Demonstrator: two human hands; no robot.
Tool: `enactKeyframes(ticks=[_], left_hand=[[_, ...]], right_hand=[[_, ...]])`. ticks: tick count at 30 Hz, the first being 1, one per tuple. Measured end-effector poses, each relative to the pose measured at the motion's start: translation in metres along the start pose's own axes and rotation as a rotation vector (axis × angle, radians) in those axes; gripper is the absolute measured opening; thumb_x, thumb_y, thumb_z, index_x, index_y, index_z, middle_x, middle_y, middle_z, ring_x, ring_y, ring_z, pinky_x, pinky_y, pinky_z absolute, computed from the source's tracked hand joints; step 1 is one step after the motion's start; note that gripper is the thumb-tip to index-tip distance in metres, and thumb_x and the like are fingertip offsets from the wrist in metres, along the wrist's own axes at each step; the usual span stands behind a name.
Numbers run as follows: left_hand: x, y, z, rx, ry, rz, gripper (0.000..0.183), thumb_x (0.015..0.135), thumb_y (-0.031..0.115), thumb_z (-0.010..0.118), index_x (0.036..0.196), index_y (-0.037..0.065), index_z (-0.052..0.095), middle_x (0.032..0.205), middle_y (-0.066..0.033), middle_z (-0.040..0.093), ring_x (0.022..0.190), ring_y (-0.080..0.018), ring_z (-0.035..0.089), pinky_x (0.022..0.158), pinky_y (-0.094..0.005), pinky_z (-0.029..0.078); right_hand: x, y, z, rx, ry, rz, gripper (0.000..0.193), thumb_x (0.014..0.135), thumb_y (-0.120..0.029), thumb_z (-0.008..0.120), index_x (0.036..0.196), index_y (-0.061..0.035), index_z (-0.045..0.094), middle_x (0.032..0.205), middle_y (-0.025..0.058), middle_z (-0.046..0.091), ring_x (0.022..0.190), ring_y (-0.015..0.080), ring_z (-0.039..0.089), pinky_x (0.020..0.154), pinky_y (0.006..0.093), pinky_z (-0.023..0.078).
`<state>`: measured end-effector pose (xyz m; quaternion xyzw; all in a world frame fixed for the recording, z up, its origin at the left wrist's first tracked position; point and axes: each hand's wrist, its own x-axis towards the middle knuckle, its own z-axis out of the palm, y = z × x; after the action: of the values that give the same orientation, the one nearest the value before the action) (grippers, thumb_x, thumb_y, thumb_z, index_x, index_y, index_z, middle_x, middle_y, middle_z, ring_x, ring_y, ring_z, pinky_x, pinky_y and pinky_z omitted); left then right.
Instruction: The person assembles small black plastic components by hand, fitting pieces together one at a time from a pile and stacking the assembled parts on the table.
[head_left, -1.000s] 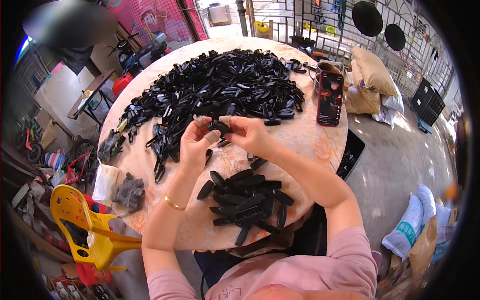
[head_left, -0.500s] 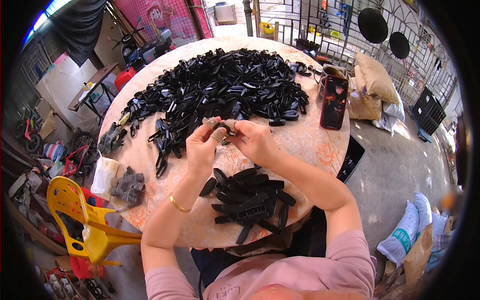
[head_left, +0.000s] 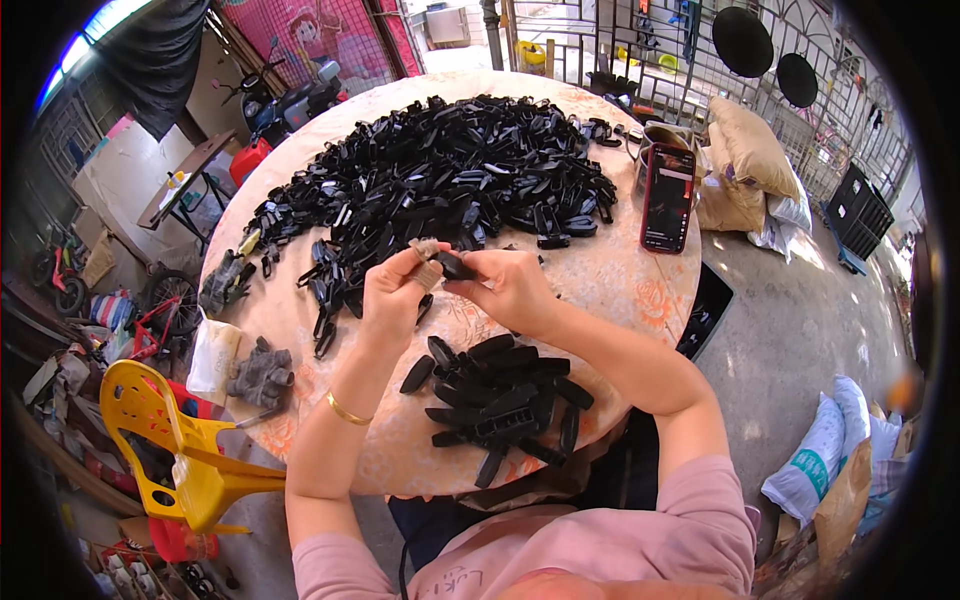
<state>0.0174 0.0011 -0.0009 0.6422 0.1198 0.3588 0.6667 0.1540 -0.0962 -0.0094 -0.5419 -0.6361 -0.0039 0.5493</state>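
Note:
Both hands meet above the round table's middle, with one small black plastic piece [head_left: 455,267] between them. My left hand [head_left: 396,287], with tan wraps on its fingertips and a gold bangle at the wrist, pinches the piece's left end. The fingers of my right hand [head_left: 512,284] close on its right side. Beyond them spreads a large heap of black plastic pieces [head_left: 440,170], its near edge close to my left hand. Nearer to me lies a smaller pile of longish black pieces [head_left: 505,400], below my forearms. Fingers hide part of the held piece.
A phone [head_left: 668,198] stands upright at the right of the patterned tablecloth [head_left: 640,300]. A dark grey cloth bundle [head_left: 262,374] and a white packet [head_left: 212,360] lie at the left edge. A yellow plastic chair [head_left: 190,450] is beside the table; sacks [head_left: 750,150] stand at the right.
The black piece has turned and shows more of its broad side between my fingers. My right fingers have shifted down slightly along it. The phone's screen shows a different picture.

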Motion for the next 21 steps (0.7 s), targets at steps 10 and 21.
enactKeyframes(ticks=[10, 21], left_hand=[[0.013, 0.021, -0.015, -0.121, -0.1, -0.161, 0.044, 0.087, 0.028, 0.057, 0.121, 0.003, 0.047, 0.104, -0.0071, 0.06, 0.094, -0.0119, 0.054, 0.084, -0.0259, 0.042], [0.062, -0.041, 0.04, 1.15, -0.271, 0.177, 0.018, 0.073, 0.015, 0.065, 0.083, 0.0, 0.062, 0.079, -0.0158, 0.057, 0.073, -0.0284, 0.055, 0.067, -0.0354, 0.045]], right_hand=[[0.005, 0.016, -0.019, -0.318, -0.766, -0.042, 0.027, 0.07, -0.032, 0.068, 0.086, -0.0097, 0.066, 0.082, 0.0121, 0.063, 0.077, 0.0306, 0.059, 0.067, 0.0395, 0.047], [0.02, 0.081, -0.085, -0.476, -0.513, 0.27, 0.019, 0.068, -0.014, 0.062, 0.084, -0.0062, 0.066, 0.073, 0.0103, 0.064, 0.068, 0.025, 0.062, 0.062, 0.0317, 0.049]])
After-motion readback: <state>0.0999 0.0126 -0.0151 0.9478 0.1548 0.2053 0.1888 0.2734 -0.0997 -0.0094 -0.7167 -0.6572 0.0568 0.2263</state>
